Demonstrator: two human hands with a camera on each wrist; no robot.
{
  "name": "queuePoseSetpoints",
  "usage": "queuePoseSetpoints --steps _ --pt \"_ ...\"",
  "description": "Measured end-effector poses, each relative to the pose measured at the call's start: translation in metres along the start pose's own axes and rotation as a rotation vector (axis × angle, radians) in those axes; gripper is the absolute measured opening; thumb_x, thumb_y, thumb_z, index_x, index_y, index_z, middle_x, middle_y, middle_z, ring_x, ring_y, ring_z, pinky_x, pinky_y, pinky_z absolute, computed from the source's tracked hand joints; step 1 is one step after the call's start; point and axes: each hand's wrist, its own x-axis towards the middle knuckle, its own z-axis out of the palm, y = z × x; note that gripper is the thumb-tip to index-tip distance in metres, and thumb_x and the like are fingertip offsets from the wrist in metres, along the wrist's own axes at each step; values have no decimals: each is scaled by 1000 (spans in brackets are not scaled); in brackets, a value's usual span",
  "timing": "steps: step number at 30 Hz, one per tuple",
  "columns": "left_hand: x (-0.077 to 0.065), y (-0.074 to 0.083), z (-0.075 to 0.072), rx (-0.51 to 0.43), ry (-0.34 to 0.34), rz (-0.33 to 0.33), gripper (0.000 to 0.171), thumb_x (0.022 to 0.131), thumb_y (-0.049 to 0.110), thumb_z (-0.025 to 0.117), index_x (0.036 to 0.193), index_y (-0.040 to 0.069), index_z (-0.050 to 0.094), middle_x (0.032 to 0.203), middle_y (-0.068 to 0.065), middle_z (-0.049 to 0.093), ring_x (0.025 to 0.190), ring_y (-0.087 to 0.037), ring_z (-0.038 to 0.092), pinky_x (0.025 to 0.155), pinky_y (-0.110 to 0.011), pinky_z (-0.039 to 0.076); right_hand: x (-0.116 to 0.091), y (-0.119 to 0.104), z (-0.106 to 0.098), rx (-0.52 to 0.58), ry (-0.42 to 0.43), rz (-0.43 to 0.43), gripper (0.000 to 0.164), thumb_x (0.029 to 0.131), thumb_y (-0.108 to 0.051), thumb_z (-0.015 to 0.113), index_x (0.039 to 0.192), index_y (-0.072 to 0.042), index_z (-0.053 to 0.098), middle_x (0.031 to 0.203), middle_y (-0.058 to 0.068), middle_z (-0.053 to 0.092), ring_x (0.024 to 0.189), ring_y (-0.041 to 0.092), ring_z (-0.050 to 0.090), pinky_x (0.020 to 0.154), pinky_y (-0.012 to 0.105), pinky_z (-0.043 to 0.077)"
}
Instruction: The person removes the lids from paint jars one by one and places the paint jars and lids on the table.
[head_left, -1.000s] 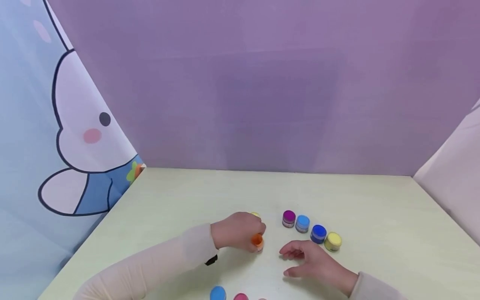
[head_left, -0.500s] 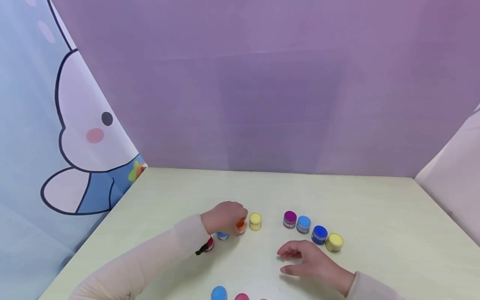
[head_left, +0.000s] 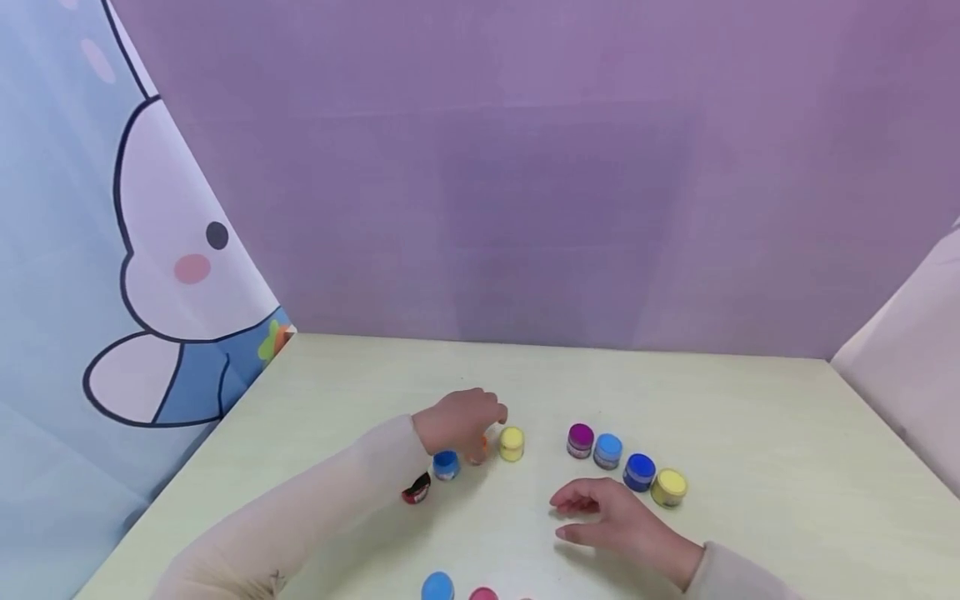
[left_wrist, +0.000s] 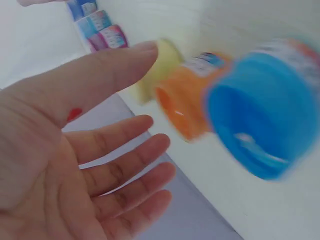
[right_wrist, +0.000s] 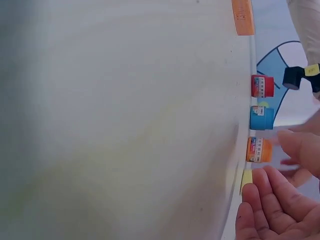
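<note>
My left hand hovers over a small orange jar, its fingers straight and holding nothing in the left wrist view. That jar stands between a blue jar and a yellow jar; in the head view the hand partly hides it. At the left end of this row is a red jar, partly covered by the wrist camera in the head view. My right hand rests low over the table, fingers relaxed and thumb apart, with nothing in it. Nearest to it are the jars of the right row.
The right row has a purple jar, a light blue jar, a dark blue jar and another yellow jar. At the front edge of view are a blue lid and a pink lid. A purple wall backs the pale table.
My left hand has moved the orange jar leftward from the middle, set it between the blue and yellow jars, and released it. My right hand has barely moved.
</note>
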Motion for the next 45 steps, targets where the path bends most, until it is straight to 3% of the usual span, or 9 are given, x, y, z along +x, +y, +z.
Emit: queuePoseSetpoints --steps 4,9,18,23,30,37,45 --pt "12 9 0 -18 29 31 39 73 25 75 108 16 61 96 3 59 81 -9 52 73 -22 43 1 1 2 27 -4 0 26 79 -21 69 100 -9 62 94 -2 62 85 16 57 77 29 46" --pt "20 16 5 -60 49 7 29 74 25 74 99 17 64 90 6 61 76 -7 50 71 -22 42 0 1 3 42 3 12 25 79 -21 69 100 -9 62 94 -2 62 85 17 56 78 30 47" --pt "14 24 -3 -47 65 30 24 72 24 76 89 15 62 79 7 56 68 -8 47 64 -21 40 4 -2 -4 -49 36 -30 26 79 -24 70 100 -10 62 93 -4 61 84 15 56 76 30 47" --pt "-3 46 -5 2 70 157 24 69 22 77 85 17 60 74 10 53 65 -5 46 60 -18 38 10 -1 -14 -127 52 -82 31 75 -22 73 100 -8 61 94 0 61 85 18 56 76 32 47" --pt "-18 76 -6 6 33 361 24 71 24 77 89 21 61 73 13 51 63 -2 43 59 -13 35 15 -1 -10 -114 -40 -77 35 69 -18 77 98 -9 60 90 -5 59 81 16 54 74 31 46" --pt "-19 79 0 22 18 457 21 72 22 76 88 21 62 77 15 54 65 -1 43 63 -10 35 16 -1 -3 -74 -118 -3 36 65 -15 78 95 -11 59 85 -6 57 75 16 49 71 29 44" --pt "-18 79 1 18 21 569 28 74 17 74 98 20 61 88 16 56 72 2 45 69 -9 35 12 2 6 -43 -106 9 44 64 -16 79 103 -12 59 84 -8 57 75 12 49 70 27 42"
